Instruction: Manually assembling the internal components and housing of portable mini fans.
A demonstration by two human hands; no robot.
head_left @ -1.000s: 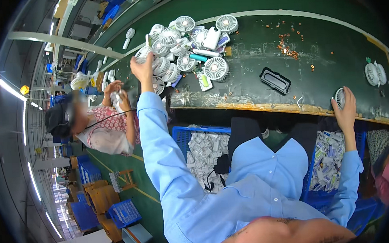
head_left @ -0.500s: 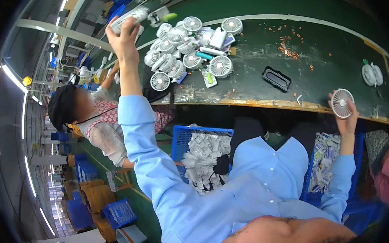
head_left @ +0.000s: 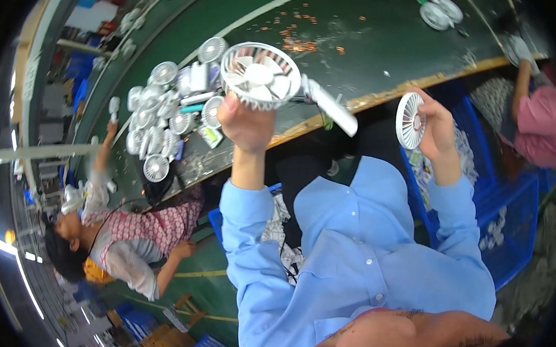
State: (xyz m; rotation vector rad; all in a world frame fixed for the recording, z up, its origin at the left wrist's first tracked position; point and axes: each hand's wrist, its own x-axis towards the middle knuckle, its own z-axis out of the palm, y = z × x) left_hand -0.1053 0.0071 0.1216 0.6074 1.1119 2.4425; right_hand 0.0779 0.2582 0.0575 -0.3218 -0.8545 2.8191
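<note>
In front of me my left hand (head_left: pixel 247 123) is closed on a white handheld fan (head_left: pixel 260 74). The blades show inside its ribbed round frame, with no grille over them on the side I see. Its white handle (head_left: pixel 331 110) slants down to the right. To the right, my right hand (head_left: pixel 438 127) grips a round white fan grille (head_left: pixel 408 121) by its edge, tilted nearly side-on. The fan and the grille are apart, both held up near the table's front edge.
Heaped fans (head_left: pixel 153 111) lie on the green table (head_left: pixel 372 53), left. Copper-coloured bits (head_left: pixel 298 42) are scattered behind my fan. Two more fans (head_left: pixel 440 13) lie far right. Blue crates (head_left: pixel 504 236) flank my legs. A co-worker (head_left: pixel 135 239) sits left; another person's pink sleeve (head_left: pixel 542 116) shows right.
The view has turned. My left hand has come back from the far left with the white fan. My right hand has lifted from the table edge, turning the grille side-on.
</note>
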